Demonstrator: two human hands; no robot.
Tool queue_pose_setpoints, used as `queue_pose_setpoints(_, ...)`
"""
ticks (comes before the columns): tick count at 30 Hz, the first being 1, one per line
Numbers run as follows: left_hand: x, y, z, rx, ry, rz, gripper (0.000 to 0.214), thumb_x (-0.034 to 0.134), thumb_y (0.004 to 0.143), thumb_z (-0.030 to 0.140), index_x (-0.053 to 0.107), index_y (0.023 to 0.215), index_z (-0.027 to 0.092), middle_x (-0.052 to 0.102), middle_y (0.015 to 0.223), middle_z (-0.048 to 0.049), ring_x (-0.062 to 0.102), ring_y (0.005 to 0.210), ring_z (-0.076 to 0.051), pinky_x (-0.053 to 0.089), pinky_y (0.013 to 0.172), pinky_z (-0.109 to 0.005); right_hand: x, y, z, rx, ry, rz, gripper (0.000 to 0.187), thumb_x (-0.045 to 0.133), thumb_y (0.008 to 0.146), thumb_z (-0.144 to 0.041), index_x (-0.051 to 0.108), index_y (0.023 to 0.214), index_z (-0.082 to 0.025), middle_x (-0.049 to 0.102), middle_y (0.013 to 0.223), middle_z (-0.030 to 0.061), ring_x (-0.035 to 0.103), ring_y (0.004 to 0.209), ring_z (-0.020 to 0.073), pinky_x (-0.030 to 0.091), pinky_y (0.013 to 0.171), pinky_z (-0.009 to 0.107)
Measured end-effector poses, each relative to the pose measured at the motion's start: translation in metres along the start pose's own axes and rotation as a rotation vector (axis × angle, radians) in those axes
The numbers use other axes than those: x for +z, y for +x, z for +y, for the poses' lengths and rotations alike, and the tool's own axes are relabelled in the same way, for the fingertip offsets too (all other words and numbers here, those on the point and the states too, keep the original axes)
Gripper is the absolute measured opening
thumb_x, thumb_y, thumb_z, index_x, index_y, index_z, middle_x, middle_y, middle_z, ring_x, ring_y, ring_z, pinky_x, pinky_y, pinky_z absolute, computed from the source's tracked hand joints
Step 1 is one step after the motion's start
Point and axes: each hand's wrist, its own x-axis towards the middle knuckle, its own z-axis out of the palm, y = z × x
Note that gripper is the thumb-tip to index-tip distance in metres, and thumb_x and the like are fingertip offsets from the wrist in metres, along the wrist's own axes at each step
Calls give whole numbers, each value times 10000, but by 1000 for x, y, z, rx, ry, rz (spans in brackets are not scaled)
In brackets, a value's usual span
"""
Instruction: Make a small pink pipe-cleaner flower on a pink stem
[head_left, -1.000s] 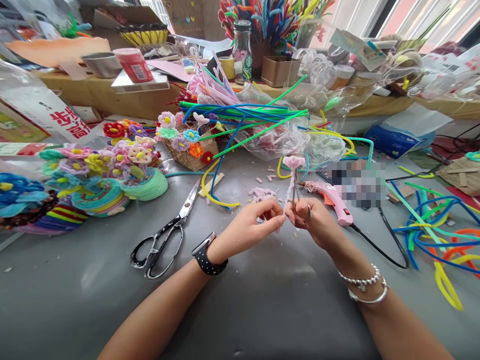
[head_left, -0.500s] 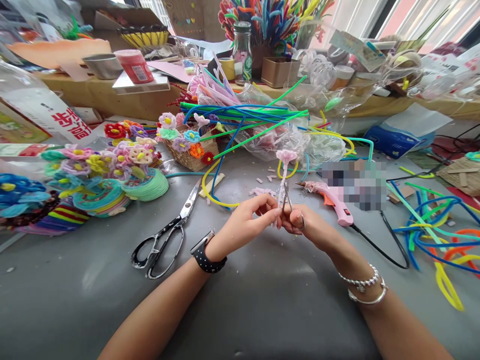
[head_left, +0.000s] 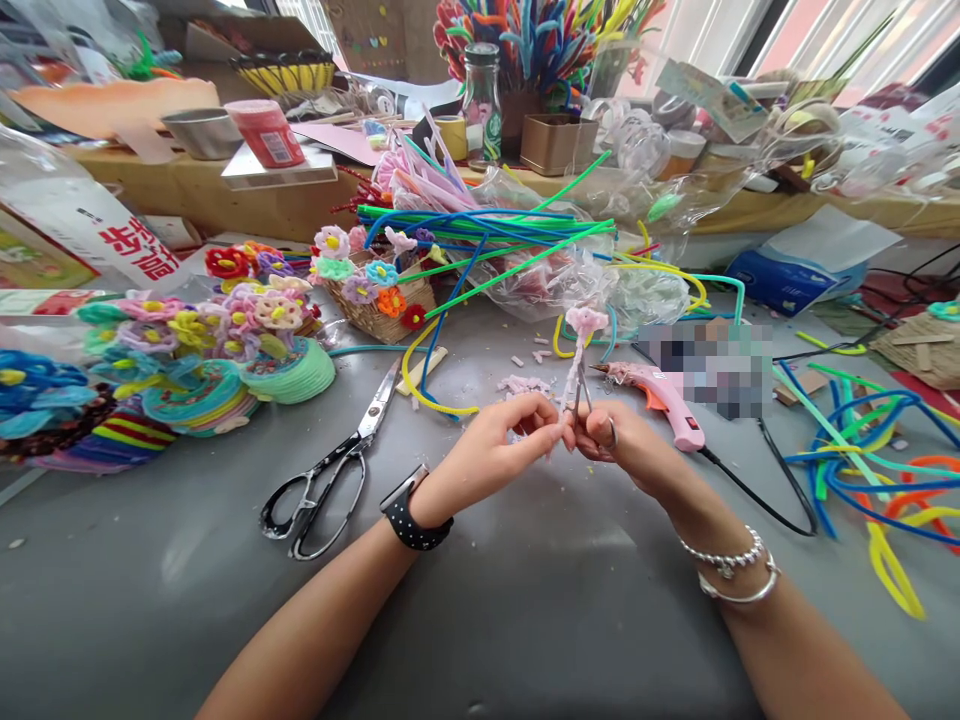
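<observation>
My left hand (head_left: 501, 442) is closed, pinching the lower stem of a pale pink pipe-cleaner flower (head_left: 586, 320) whose head points up and leans slightly right. In my right hand (head_left: 631, 438) is a small pair of scissors (head_left: 583, 392), with a finger through a handle loop and the blades upward against the stem. The fingertips of both hands almost meet, so the stem's lower end is partly hidden. Pink fuzz clippings (head_left: 523, 384) lie on the grey table (head_left: 480, 620) just beyond my left hand.
Large black-handled scissors (head_left: 330, 470) lie left of my hands. A pink glue gun (head_left: 667, 390) with a black cord rests at right. Finished flower pots (head_left: 289, 370) stand at left, a flower basket (head_left: 379, 315) behind. Loose pipe cleaners (head_left: 862, 450) tangle at far right.
The pink flower has shifted slightly right and down, and its stem now leans to the right. My right hand and the small scissors have moved a little to the right.
</observation>
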Motion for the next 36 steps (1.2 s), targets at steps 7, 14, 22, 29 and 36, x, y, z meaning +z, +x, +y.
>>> queue_pose_setpoints(7, -2, 1, 0, -2, -40, 4, 146, 435, 795, 211, 487, 669, 158, 518, 653, 17, 453, 636, -94, 364, 638, -219, 3, 1, -5, -53, -123, -111, 677, 244, 630, -784, 484, 649, -151, 338, 554, -28, 282, 508, 92, 226, 453, 219)
queue_pose_setpoints(14, -1, 0, 2, -6, -12, -37, 182, 415, 804, 217, 494, 651, 159, 511, 655, 15, 455, 636, -94, 362, 646, -221, 0, 0, -5, -51, -114, -47, 661, 272, 618, -786, 468, 610, -155, 335, 546, -30, 279, 502, 91, 219, 457, 221)
queue_pose_setpoints(22, 0, 0, 0, -26, 11, -7, 178, 424, 809, 267, 478, 679, 157, 493, 660, 17, 437, 634, -94, 354, 626, -217, 5, 2, -5, -20, -115, 83, 556, 415, 673, -684, 445, 503, -156, 308, 486, -39, 281, 476, 82, 207, 451, 219)
queue_pose_setpoints(29, 1, 1, 0, -37, 1, 34, 187, 436, 803, 275, 465, 665, 152, 493, 651, 10, 442, 634, -99, 364, 618, -226, 11, 3, -5, 15, -123, 114, 574, 444, 630, -703, 461, 472, -151, 348, 453, -33, 304, 462, 82, 220, 445, 219)
queue_pose_setpoints(36, -2, 1, 0, -28, -35, 46, 220, 411, 812, 264, 469, 632, 153, 494, 625, 15, 444, 612, -95, 365, 609, -223, 13, 4, -4, 1, -66, 61, 559, 439, 663, -676, 490, 487, -148, 367, 467, -34, 302, 443, 72, 230, 434, 216)
